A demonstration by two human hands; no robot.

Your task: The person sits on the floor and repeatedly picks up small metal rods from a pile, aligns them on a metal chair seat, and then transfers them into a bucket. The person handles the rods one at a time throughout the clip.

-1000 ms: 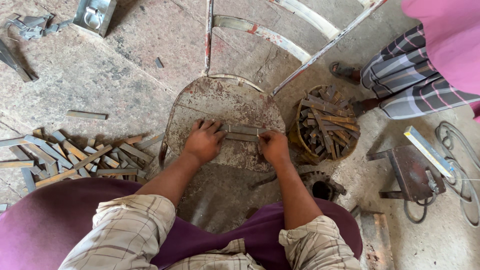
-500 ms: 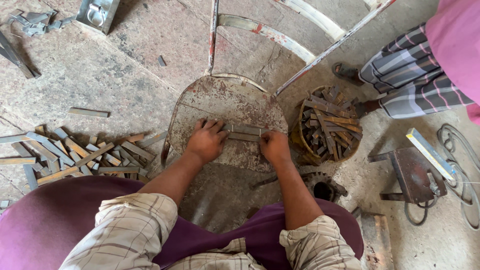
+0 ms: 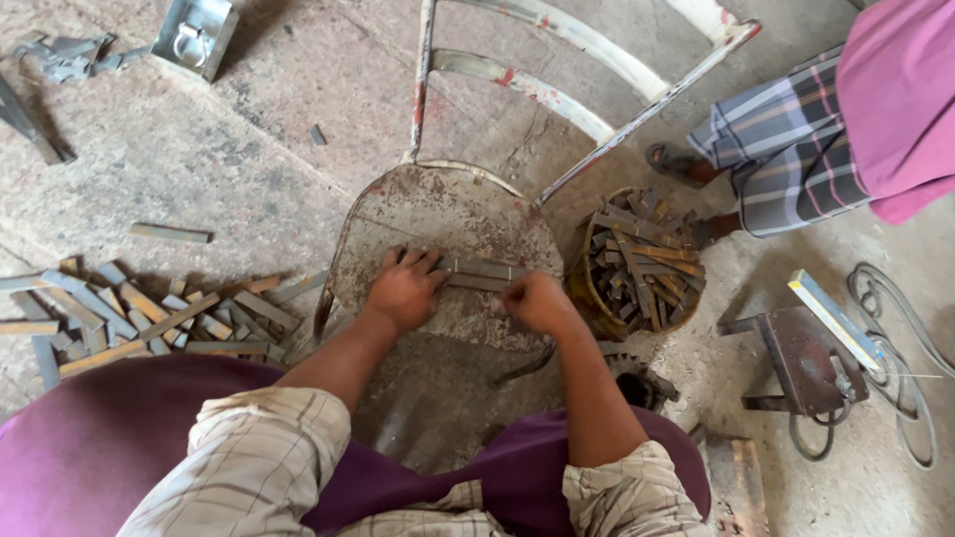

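Observation:
A worn metal chair seat (image 3: 428, 209) lies in front of me, with flat metal strips (image 3: 482, 274) lined up on it. My left hand (image 3: 403, 288) presses on the left ends of the strips, fingers curled over them. At the right ends sits my right hand (image 3: 539, 301), fingers closed against them. Both forearms reach forward from my lap.
A pile of cut metal strips (image 3: 139, 318) lies on the floor at left. A round basket (image 3: 642, 261) full of strips stands right of the seat. Another person's legs (image 3: 786, 159) are at upper right. A small metal stand (image 3: 806, 360) and a cable (image 3: 900, 348) sit at right.
Both hands stay on the strips; they have shifted only slightly, and the view has drifted a little.

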